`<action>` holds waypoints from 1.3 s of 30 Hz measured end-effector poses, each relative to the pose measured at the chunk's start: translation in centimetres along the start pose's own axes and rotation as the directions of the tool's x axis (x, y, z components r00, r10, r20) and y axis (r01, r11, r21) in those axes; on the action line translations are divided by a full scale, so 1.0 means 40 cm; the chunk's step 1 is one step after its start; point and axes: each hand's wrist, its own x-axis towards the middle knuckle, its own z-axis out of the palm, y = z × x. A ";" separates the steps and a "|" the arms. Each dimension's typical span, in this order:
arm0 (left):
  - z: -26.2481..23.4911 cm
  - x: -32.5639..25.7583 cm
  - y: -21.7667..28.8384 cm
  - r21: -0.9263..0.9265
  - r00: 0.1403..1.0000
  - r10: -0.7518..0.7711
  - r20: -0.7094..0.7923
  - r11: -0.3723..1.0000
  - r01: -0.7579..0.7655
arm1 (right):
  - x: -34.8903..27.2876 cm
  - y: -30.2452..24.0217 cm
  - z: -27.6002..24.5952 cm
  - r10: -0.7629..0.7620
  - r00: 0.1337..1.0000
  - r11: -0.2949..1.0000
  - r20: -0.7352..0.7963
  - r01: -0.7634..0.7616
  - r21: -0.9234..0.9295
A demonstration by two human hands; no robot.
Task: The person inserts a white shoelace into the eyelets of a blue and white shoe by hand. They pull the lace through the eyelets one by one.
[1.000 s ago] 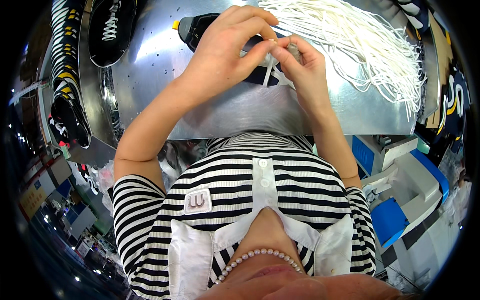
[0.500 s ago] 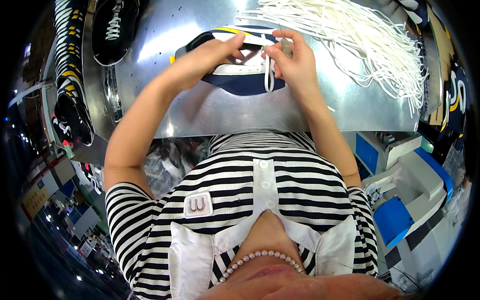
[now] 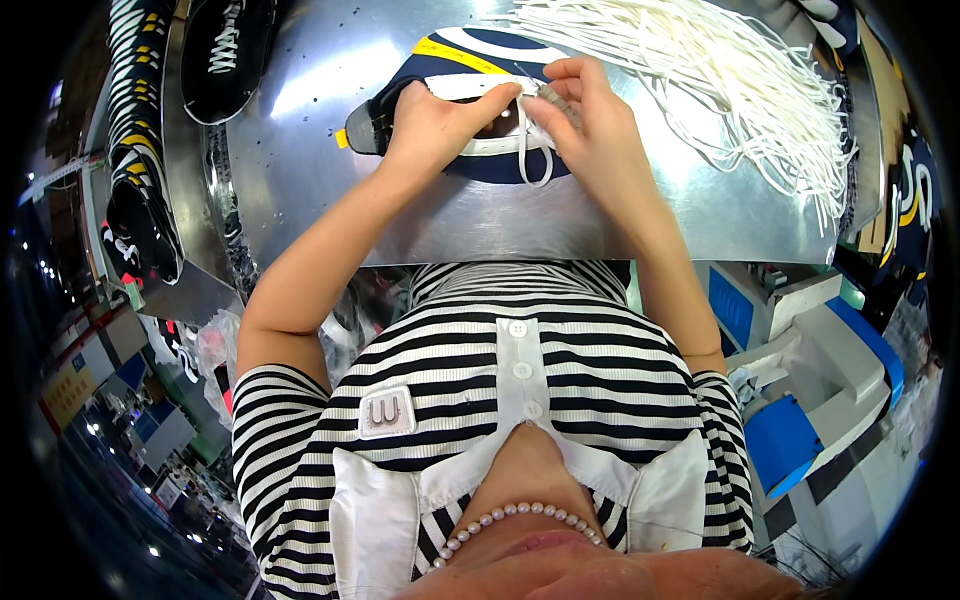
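Hands: my left hand (image 3: 435, 125) presses navy shoe upper (image 3: 450, 75) | right hand (image 3: 590, 120) pinches flat white lace (image 3: 530, 150) | brushed-steel desk (image 3: 330, 120) | loose lace heap (image 3: 740, 80)

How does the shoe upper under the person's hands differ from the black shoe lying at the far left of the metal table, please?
The shoe upper is navy with white and yellow bands; the black shoe is nearly all black. The left hand and right hand rest on the shoe upper, pulling a white lace at it; the black shoe lies untouched, already laced. Both lie on the metal table.
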 end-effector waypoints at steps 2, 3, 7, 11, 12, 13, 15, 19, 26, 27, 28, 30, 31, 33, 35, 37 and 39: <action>-0.001 0.004 -0.005 0.045 1.000 -0.001 0.003 0.999 0.000 | -0.005 -0.004 -0.020 0.007 0.999 1.000 0.046 -0.007 0.000; -0.002 0.004 -0.006 0.052 1.000 -0.011 0.008 0.999 0.011 | -0.006 0.002 -0.023 -0.029 0.999 0.999 0.038 0.030 -0.029; 0.004 0.004 -0.015 0.040 0.998 0.067 0.008 0.997 -0.067 | 0.003 0.020 -0.034 -0.103 0.994 0.986 0.038 0.107 -0.127; -0.005 -0.001 -0.025 0.017 0.992 0.119 0.047 0.993 -0.120 | 0.018 0.026 -0.043 -0.080 0.991 0.977 0.107 0.099 -0.187; -0.006 -0.006 -0.021 -0.005 0.992 0.109 0.056 0.994 -0.109 | 0.023 0.027 -0.040 -0.082 0.988 0.966 0.134 0.112 -0.233; -0.006 -0.012 -0.016 -0.028 0.992 0.101 0.071 0.995 -0.099 | 0.028 0.026 -0.034 -0.080 0.984 0.952 0.157 0.122 -0.280; 0.000 -0.020 -0.011 -0.037 0.989 0.123 0.079 0.992 -0.120 | 0.038 0.022 -0.010 -0.098 0.979 0.907 0.179 0.162 -0.388; 0.026 -0.015 -0.032 -0.168 0.984 0.177 0.027 0.971 -0.170 | 0.064 0.005 0.021 -0.060 0.963 0.847 0.263 0.189 -0.498; -0.071 0.010 -0.020 -0.191 0.950 -0.085 0.301 0.970 0.148 | 0.102 -0.030 -0.084 0.095 0.990 0.981 0.108 -0.075 -0.178; -0.053 0.001 -0.011 -0.236 0.967 -0.104 0.231 0.959 0.159 | 0.100 0.029 -0.044 0.068 0.992 0.997 0.111 -0.064 -0.037; -0.040 0.007 -0.012 -0.248 0.973 -0.098 0.211 0.957 0.150 | 0.091 0.070 -0.006 0.044 0.993 0.993 0.113 -0.057 0.107; -0.022 0.016 -0.022 -0.271 0.983 -0.099 0.155 0.952 0.139 | 0.077 0.062 0.031 -0.007 1.000 1.000 0.029 0.007 -0.007; -0.013 0.025 -0.032 -0.274 0.988 -0.077 0.132 0.955 0.111 | 0.079 0.063 0.034 -0.028 0.999 0.999 0.016 0.029 -0.014; -0.010 0.029 -0.026 -0.264 0.988 -0.103 0.115 0.956 0.130 | 0.080 0.072 0.046 -0.063 0.998 0.997 -0.010 0.063 -0.045; -0.017 0.034 -0.014 -0.275 0.967 -0.171 0.188 0.936 0.219 | 0.089 0.082 0.050 -0.102 0.994 0.990 -0.041 0.097 -0.107; -0.072 0.023 0.013 -0.203 0.897 -0.224 0.382 0.926 0.317 | 0.098 0.086 0.052 -0.066 0.996 0.982 -0.062 0.054 -0.179; -0.149 -0.011 0.031 -0.367 0.789 0.022 0.614 0.893 0.260 | 0.103 0.103 0.063 -0.087 0.990 0.970 -0.108 0.059 -0.237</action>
